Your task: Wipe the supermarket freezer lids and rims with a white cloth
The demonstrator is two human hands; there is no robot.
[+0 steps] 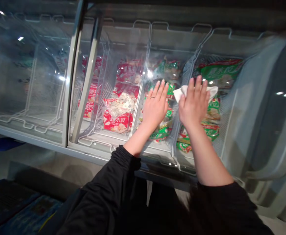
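My left hand (pixel 157 102) lies flat on the freezer's clear glass lid (pixel 130 42), fingers stretched out and a ring on one of them. It holds nothing. To its right, my right hand (pixel 194 102) presses a white cloth (pixel 212 92) against the same glass, fingers laid over it; the cloth's edges stick out on both sides, its middle hidden under the palm. Beneath the glass, below both hands, are green bags of frozen dumplings (pixel 222 72). Red dumpling bags (pixel 117 120) lie in the basket left of my left hand.
White wire baskets (pixel 146 65) divide the freezer. A metal lid frame (pixel 70 78) crosses at the left, beside a second glass section (pixel 30 58). The freezer's front edge (pixel 89 156) runs before me. Dark boxes (pixel 12 202) stand on the floor at lower left.
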